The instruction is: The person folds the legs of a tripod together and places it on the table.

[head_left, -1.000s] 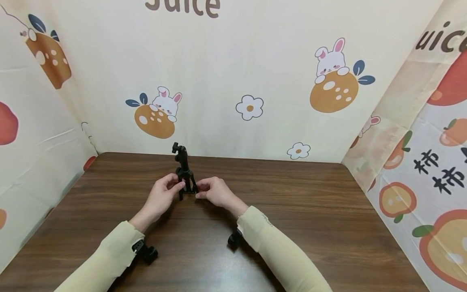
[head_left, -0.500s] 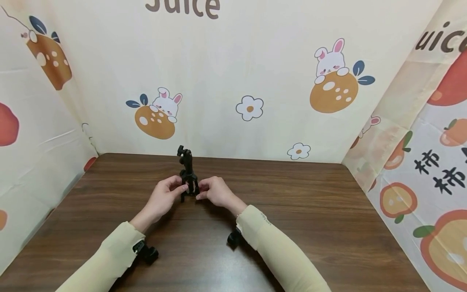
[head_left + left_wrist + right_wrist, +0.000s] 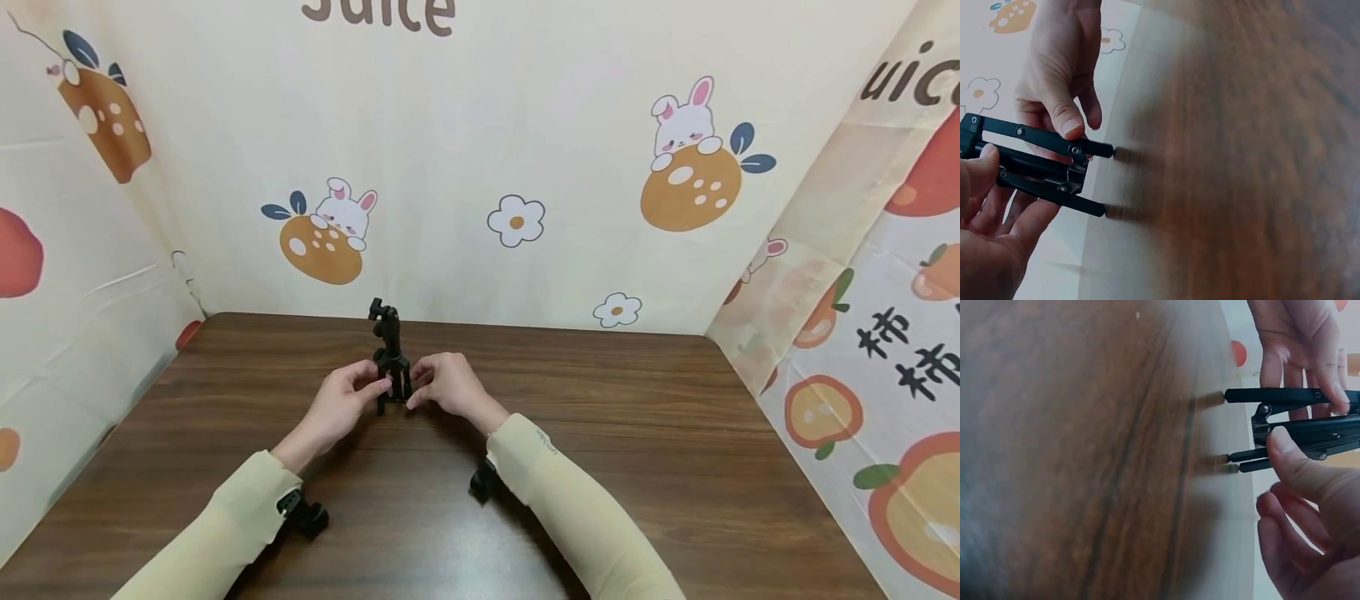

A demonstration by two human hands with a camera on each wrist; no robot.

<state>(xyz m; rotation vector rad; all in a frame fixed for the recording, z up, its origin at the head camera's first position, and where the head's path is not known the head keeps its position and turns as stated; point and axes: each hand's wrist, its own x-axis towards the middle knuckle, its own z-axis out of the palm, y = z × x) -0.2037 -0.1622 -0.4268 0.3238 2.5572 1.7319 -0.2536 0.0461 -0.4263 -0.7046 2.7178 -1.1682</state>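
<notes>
Bg is a cream back cloth (image 3: 442,108), printed w/ bunnies hugging oranges, a couple of outlined flowers (image 3: 516,221) and "Juice" up top, partly cut off. More printed sheets are hung L & R; on the right sheet (image 3: 795,467) big orange fruit and dark characters can be seen. Below it all, a dark brown wood-grain counter (image 3: 675,417) is laid out, light being reflected near the front.

Small black tripod (image 3: 392,358) is held upright toward the far edge of the counter, a bit L of ctr. Its top piece (image 3: 378,310) is angled off to the left. Legs (image 3: 1272,395) are kept close to the column, only slightly spread, and each foot is met by its own reflection, so it's apparently stood on the counter.

Left side of the tripod is gripped by the left hand (image 3: 341,404), thumb in front & fingers curled round behind, so not much gap. Lower right part is pinched by the right hand (image 3: 453,387): thumb pressed low down by a leg, w/ a couple of fingers curled below, clear of the metal in the right wrist view. Exact contact of the hidden fingertips can't be told, tbh.

Pale yellow sleeves are worn, left sleeve (image 3: 232,508) and right sleeve (image 3: 581,508), w/ a black device strapped at each cuff, L one (image 3: 303,512) and R one (image 3: 483,482).
</notes>
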